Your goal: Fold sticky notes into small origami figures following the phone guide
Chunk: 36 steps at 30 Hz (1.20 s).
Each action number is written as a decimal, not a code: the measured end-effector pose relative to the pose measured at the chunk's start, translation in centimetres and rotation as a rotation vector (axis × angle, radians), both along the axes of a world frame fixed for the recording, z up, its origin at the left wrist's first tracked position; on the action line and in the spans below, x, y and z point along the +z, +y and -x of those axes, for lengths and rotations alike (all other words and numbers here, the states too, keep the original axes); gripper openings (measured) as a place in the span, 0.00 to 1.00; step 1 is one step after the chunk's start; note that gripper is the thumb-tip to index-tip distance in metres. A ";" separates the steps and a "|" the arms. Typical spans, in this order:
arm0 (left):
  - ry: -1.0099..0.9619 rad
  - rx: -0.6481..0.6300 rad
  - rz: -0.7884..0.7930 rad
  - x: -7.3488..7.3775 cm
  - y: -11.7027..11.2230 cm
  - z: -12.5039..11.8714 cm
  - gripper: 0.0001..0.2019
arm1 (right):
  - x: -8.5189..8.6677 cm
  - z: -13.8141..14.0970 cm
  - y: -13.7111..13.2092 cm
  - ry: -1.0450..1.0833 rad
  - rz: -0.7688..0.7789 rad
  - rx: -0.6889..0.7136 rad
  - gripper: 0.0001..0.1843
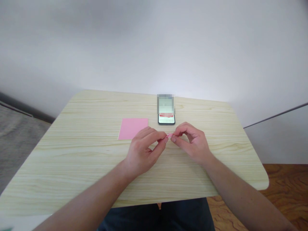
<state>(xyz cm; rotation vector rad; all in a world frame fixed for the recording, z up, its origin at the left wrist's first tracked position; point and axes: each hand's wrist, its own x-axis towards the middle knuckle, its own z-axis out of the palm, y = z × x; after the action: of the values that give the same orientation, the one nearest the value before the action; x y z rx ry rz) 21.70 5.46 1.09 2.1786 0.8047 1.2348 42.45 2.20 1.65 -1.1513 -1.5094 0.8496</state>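
Note:
Between my two hands is a small folded piece of pink paper (170,135), mostly covered by my fingers. My left hand (148,149) pinches its left end between thumb and fingertips. The right end is held in a pinch by my right hand (192,141). Just beyond and left of my left hand lies a flat stack of square pink paper (131,127), its near right corner hidden behind that hand.
A phone (166,119) lies behind my hands with its screen lit and the upper part blurred out. The pale wood-grain table (84,144) meets a white wall (154,48) at the back. Wooden floor (286,183) shows at the lower right.

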 end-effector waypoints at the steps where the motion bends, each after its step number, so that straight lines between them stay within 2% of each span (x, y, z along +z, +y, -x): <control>1: 0.000 0.001 -0.004 0.0 0.0 0.0 0.06 | 0.0 0.0 0.0 0.006 0.012 0.005 0.05; 26: 0.028 0.039 -0.038 -0.1 -0.1 0.0 0.08 | 0.1 -0.2 0.0 -0.015 -0.015 0.048 0.05; 36: 0.028 0.028 0.002 0.0 -0.1 0.0 0.07 | 0.2 -0.1 0.0 -0.042 -0.048 0.053 0.05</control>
<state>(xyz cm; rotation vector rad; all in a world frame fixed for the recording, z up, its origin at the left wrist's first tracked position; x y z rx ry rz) 21.71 5.33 1.08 2.1949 0.8502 1.2191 42.52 2.24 1.85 -1.1047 -1.5931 0.8251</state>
